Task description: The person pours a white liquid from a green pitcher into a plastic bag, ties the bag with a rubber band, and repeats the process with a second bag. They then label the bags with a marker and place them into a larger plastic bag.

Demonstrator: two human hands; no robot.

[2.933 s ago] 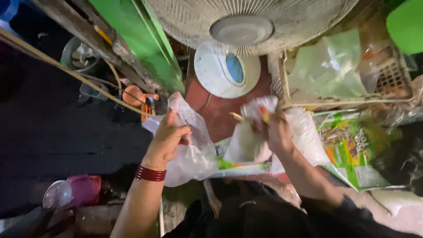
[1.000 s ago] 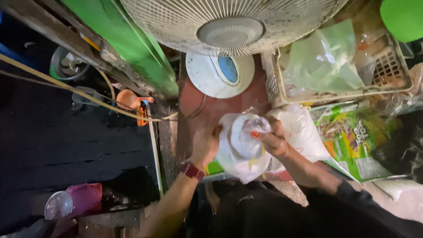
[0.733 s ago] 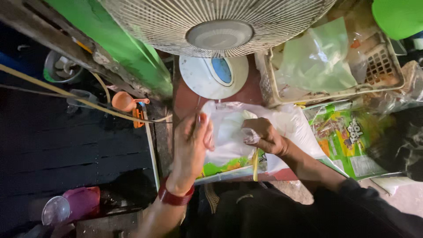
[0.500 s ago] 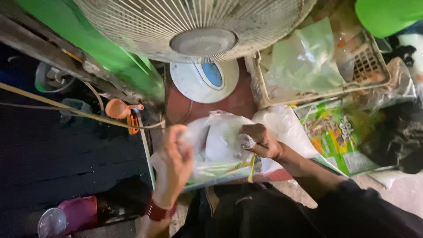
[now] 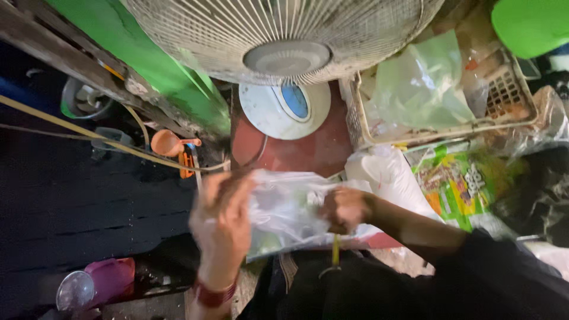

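Below the fan, both hands work a clear bag. The left hand, blurred, lies against the bag's left side; whether its fingers grip cannot be told. The right hand is fisted, pinching the bag's right edge. The bag hangs just below the fan's round white base. A basket sits right of the base.

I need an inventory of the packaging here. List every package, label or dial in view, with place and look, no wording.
Clear plastic bag: centre, held between left hand and right hand, crumpled.
Printed green packet: right of the hands, flat, green, yellow and orange.
Pale green bag: in the wire basket, upper right, translucent.
Fan base: top centre, round, white, with a blue oval panel.
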